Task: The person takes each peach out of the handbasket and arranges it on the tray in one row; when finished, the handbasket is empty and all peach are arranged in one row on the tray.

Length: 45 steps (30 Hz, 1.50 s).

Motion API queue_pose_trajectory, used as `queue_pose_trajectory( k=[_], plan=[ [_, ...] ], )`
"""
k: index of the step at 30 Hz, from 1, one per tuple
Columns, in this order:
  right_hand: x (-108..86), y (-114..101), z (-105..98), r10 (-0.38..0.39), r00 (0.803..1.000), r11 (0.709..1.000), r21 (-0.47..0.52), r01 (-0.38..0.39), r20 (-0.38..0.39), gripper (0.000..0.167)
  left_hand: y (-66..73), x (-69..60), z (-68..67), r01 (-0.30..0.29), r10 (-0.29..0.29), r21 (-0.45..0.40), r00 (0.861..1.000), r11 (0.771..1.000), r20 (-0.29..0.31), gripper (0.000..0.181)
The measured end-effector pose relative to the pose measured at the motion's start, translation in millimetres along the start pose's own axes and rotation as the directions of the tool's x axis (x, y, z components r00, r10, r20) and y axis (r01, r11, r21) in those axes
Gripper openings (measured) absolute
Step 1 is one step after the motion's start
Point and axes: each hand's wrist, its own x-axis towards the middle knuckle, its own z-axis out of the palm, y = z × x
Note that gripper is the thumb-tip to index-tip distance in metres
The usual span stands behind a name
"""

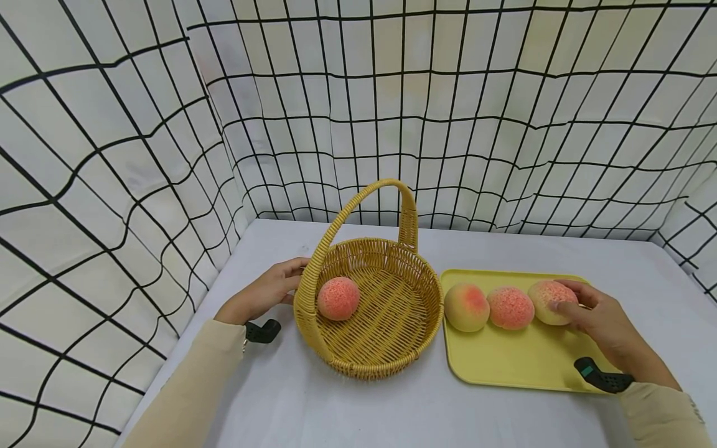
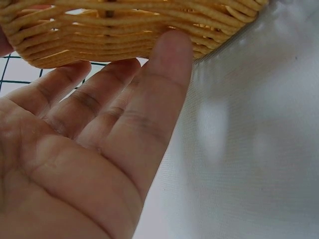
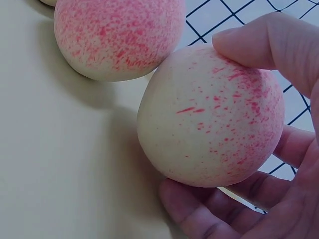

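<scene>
A wicker basket (image 1: 381, 367) with a tall handle stands mid-table, and one pink-speckled peach (image 1: 338, 298) lies inside at its left. Against the basket's left side rests my left hand (image 1: 271, 289); in the left wrist view its fairly straight fingers touch the woven wall (image 2: 114, 30). On a yellow tray (image 1: 521, 367) to the right, my right hand (image 1: 602, 314) holds a pale peach with pink specks (image 1: 549, 302). The right wrist view has the thumb on one side of this peach (image 3: 209, 119) and curled fingers on the other.
Left of the held peach, a pink-speckled peach (image 1: 511, 308) and a yellow peach with a red blush (image 1: 467, 307) sit in a row on the tray. White cloth (image 1: 370, 417) covers the table. Black netting (image 1: 400, 118) over white sheeting encloses the back and sides.
</scene>
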Motion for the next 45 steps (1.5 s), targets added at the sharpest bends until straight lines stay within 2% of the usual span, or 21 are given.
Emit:
queue_pose_trajectory(
  k=[9,20,35,45],
  plan=[
    [-0.4,-0.4,3.5,0.019,1.0,0.999,-0.044,-0.02,-0.008,0.065,1.9,-1.0,0.5,0.002,-0.002,-0.003,1.0,1.0,0.0,0.048],
    [-1.9,-1.1,5.8,0.023,1.0,0.992,-0.123,-0.025,-0.017,0.069,2.4,-1.5,0.4,-0.001,0.001,0.0,1.0,1.0,0.001,0.049],
    [-1.6,-1.4,2.1,0.012,0.999,0.996,-0.092,-0.009,0.034,0.073,3.9,-2.4,1.2,-0.005,0.005,-0.006,1.0,1.0,0.005,0.05],
    [-1.7,-3.5,1.2,0.046,0.998,0.988,-0.148,-0.04,0.037,0.076,3.9,-2.3,1.1,-0.003,0.003,0.001,1.0,1.0,0.007,0.05]
  ],
)
